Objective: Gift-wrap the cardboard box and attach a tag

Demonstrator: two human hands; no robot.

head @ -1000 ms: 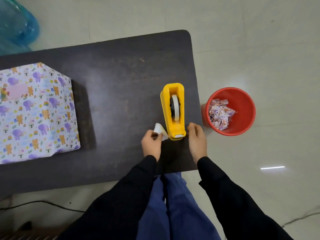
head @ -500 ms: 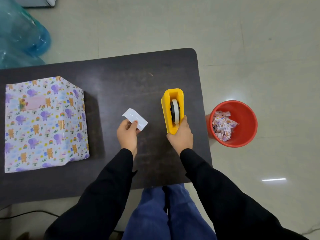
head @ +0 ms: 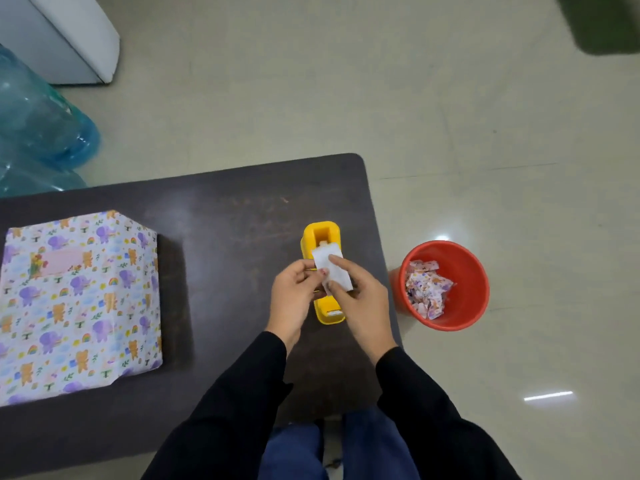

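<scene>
One dark rectangular table (head: 214, 237) is filling the lower left of the view. One large box wrapped in white paper printed with purple elephants and orange bears (head: 79, 303) is lying on its left part, well apart from both hands, with a pale pink label near its top left. On the floor just beside the table's right edge, one round red plastic bin (head: 460, 258) is holding crumpled scraps of the same printed paper. One yellow plastic tape dispenser (head: 323, 237) is standing near the table's right edge, partly hidden under the hands. The left hand (head: 294, 296) and the right hand (head: 363, 303) are meeting above it, both in black sleeves. Together they are pinching one small white rectangular piece of paper or tape (head: 330, 268): fingers narrowly closed, left fingertips on its left edge, right thumb pressing its face.
</scene>
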